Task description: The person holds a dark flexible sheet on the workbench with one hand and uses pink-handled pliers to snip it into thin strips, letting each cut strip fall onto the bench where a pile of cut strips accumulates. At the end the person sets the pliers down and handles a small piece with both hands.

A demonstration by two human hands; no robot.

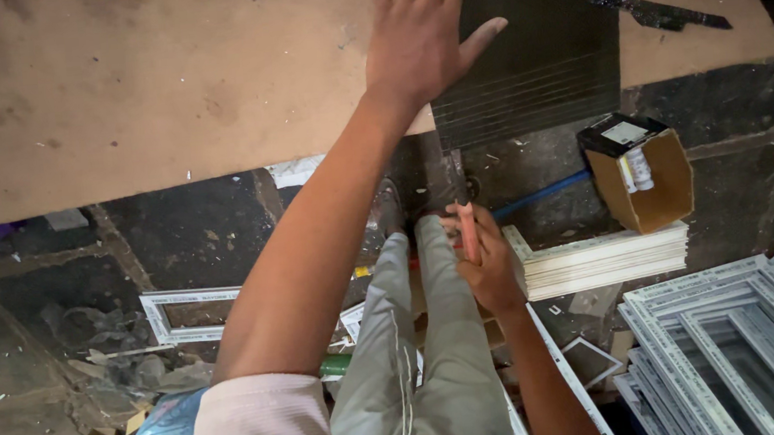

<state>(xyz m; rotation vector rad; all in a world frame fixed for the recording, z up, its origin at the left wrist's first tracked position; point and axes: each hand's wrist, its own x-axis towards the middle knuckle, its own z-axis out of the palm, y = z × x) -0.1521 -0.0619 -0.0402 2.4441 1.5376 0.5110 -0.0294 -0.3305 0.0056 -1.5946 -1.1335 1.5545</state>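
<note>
My left hand [419, 35] lies flat, fingers spread, on the brown work table [165, 88], its fingertips resting on the left edge of a stack of dark ribbed panels [539, 40]. The stack overhangs the table's near edge. My right hand [487, 256] hangs below the table by my leg, closed around a slim pinkish-orange cutter [468, 229] held upright.
On the dark floor lie a stack of white boards [607, 260], an open cardboard box [646, 179] with tubes inside, white frames [738, 346] at lower right and another white frame [188, 314] at left. Black offcut strips [665, 11] lie on the table's far right.
</note>
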